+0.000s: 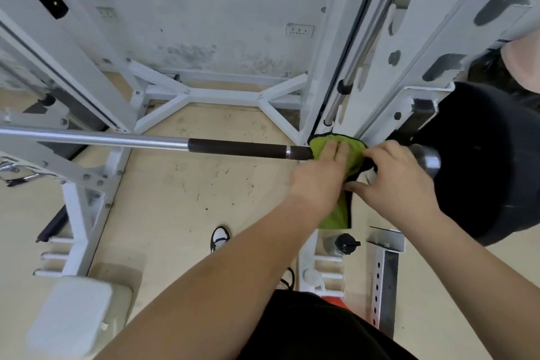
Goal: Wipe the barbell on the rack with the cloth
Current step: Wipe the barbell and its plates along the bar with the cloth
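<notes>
The barbell [146, 142] lies across the white rack [380, 90], chrome at the left with a dark grip section toward the right. A green cloth with black edging [336, 213] is draped over the bar beside the right upright. My left hand [321, 175] presses flat on the cloth over the bar, fingers extended. My right hand [397, 178] pinches the cloth's black edge just right of it, close to the bar's chrome sleeve [429, 159] and a black weight plate [482, 161].
A white bench pad [70, 316] sits at lower left. A dark bottle [342, 244] stands on the floor by the rack's plate pegs [330, 275]. A perforated steel post [385, 280] lies at lower right. My shoe [219, 238] is on the beige floor.
</notes>
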Demonstrator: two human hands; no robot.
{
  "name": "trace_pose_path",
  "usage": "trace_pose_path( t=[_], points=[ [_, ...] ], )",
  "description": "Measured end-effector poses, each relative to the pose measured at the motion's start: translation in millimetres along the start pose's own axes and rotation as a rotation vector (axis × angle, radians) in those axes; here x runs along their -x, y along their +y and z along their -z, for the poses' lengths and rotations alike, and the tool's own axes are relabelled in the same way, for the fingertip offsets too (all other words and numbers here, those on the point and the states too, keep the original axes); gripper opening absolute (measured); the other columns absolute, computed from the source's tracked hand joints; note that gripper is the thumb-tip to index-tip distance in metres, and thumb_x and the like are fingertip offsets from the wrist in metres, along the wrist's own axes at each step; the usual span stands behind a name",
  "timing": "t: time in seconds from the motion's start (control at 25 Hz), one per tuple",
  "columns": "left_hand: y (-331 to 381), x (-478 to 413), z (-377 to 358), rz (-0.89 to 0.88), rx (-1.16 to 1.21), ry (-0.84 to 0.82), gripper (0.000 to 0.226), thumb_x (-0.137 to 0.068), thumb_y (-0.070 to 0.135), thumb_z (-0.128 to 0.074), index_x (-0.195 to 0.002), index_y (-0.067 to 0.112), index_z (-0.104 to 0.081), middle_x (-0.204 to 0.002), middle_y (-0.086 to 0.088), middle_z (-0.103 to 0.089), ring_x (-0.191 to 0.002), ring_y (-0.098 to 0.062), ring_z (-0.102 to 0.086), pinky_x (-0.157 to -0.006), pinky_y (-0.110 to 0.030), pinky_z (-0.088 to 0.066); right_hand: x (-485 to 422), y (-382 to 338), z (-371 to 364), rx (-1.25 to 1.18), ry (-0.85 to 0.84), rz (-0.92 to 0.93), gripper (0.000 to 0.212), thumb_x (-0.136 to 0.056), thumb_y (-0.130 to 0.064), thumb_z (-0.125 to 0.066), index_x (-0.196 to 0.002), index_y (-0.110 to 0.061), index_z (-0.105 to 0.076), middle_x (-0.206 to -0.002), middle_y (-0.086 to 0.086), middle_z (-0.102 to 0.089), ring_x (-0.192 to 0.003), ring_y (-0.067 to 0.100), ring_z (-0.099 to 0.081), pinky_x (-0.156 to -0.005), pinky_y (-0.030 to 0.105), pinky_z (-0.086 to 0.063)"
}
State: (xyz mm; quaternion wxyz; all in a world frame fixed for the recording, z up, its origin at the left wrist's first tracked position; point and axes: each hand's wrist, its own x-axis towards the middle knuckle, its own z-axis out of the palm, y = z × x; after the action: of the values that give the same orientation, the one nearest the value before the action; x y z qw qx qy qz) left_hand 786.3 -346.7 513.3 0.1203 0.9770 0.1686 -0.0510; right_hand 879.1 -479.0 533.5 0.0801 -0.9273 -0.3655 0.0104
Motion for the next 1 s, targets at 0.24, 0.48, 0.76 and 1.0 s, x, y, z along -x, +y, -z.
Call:
trace_pose_path(
  t=[0.24, 0.48, 0.76, 1.0],
  points=[
    [-2, 1, 18, 0.209, 0.111, 0.038, 0.066, -0.085, 0.004, -0.066, -0.144, 0.007, -0.037, -0.139, -0.013, -0.042, -0.096, -0.036, -0.068, -0.059, -0.04, -0.051, -36, -27, -12, 0.026, -0.122, 0.093, 0.014, -0.079, -0.02, -0.072, -0.091, -0.016, -0.066, -0.091, 0.001, -0.057, -0.096, 0.027, -0.056, -0.063, 0.035, -0.046],
    [-79, 27, 21, 0.238, 0.136, 0.032, 0.068, -0.088, -0.003, -0.051, -0.148, 0.026, -0.038, -0.146, -0.002, -0.042, -0.092, -0.038, -0.067, -0.067, -0.044, -0.052, -46, -31, -8, 0.165, -0.134, 0.028, 0.04, -0.08, -0.048, -0.08, -0.109, -0.021, -0.071, -0.098, 0.003, -0.063, -0.094, 0.029, -0.062, -0.065, 0.034, -0.045],
    [-37, 10, 14, 0.312, 0.169, 0.056, 0.059, -0.084, -0.007, -0.057, -0.138, 0.013, -0.043, -0.145, -0.007, -0.04, -0.086, -0.036, -0.068, -0.054, -0.038, -0.042, -54, -39, -6, 0.225, -0.159, -0.021, 0.023, -0.087, -0.051, -0.069, -0.097, -0.03, -0.075, -0.091, -0.004, -0.059, -0.09, 0.023, -0.058, -0.061, 0.029, -0.036],
    [-82, 32, 18, 0.206, 0.179, 0.02, 0.081, -0.089, -0.002, -0.048, -0.157, 0.036, -0.028, -0.166, 0.013, -0.023, -0.107, -0.033, -0.067, -0.081, -0.046, -0.057, -52, -44, -3, 0.222, -0.162, -0.039, 0.022, -0.09, -0.047, -0.067, -0.101, -0.03, -0.073, -0.098, -0.004, -0.059, -0.097, 0.024, -0.058, -0.066, 0.031, -0.036]
  ],
)
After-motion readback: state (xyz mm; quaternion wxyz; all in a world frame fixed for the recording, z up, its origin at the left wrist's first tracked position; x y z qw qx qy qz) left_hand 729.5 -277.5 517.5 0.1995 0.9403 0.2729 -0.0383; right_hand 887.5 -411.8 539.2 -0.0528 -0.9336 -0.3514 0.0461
